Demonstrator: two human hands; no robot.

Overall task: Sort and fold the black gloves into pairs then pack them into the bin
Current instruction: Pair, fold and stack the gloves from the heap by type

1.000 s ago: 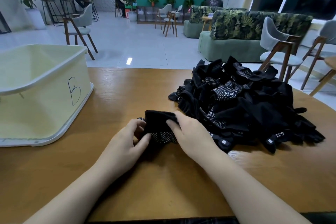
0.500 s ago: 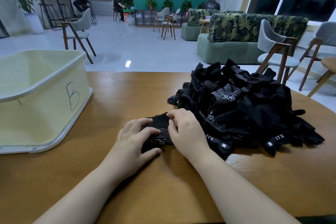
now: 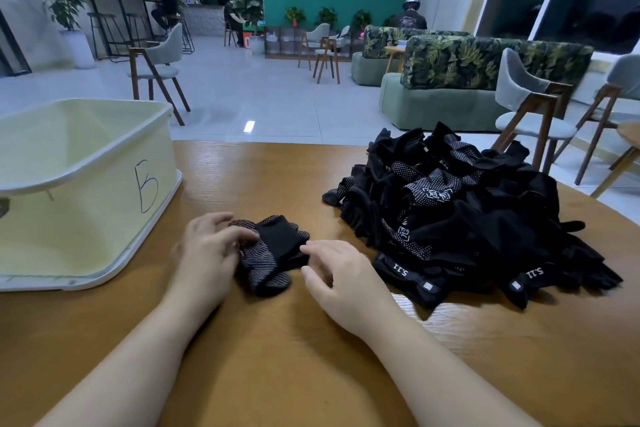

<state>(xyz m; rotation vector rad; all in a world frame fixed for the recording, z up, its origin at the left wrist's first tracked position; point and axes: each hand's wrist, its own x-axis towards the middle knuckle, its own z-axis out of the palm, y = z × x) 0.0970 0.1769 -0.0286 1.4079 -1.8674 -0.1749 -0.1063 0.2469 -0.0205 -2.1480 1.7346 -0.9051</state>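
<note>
A folded bundle of black gloves (image 3: pixel 272 253) with white dotted palms lies on the wooden table (image 3: pixel 277 340) in front of me. My left hand (image 3: pixel 207 253) grips its left side, thumb and fingers curled over the fabric. Just to the bundle's right hovers my right hand (image 3: pixel 341 274), fingers relaxed and spread, holding nothing. A big loose pile of black gloves (image 3: pixel 467 218) sits at the right of the table. The pale yellow bin (image 3: pixel 86 191), marked with a hand-drawn letter, stands at the left; what I see of its inside shows nothing.
Wooden chairs (image 3: pixel 530 114) stand just beyond the table's right and far edge. Green sofas, plants and seated people are farther back in the room. Bare table surface lies between the bin and the glove pile.
My right hand has come off the bundle and moved slightly right. The bundle has shifted a little left with my left hand still on it.
</note>
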